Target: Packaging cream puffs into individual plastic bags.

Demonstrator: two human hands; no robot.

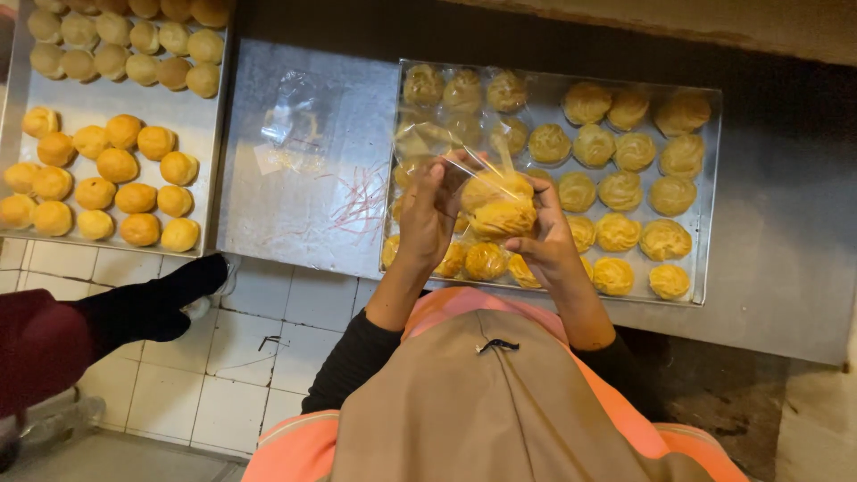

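1. A clear plastic bag (489, 192) holding two golden pastries is gripped between both hands above the near left part of a metal tray (707, 192).
2. The left hand (428, 210) is closed around the left side of the bag, with the fingers curled over its upper edge.
3. The right hand (546, 239) is closed on the right side of the bag, with the thumb pressed against the lower pastry.
4. The tray is filled with rows of swirled cream puffs (620, 190) and is set on a grey desk (786, 223).
5. A loose pile of empty clear bags (299, 125) is laid on a bare metal sheet (268, 205) just left of the tray.
6. A second tray (89, 100) of round buns (117, 164) is seen at far left.
7. Another person's dark-socked foot (170, 290) is placed on the white tiled floor (223, 375) below it.
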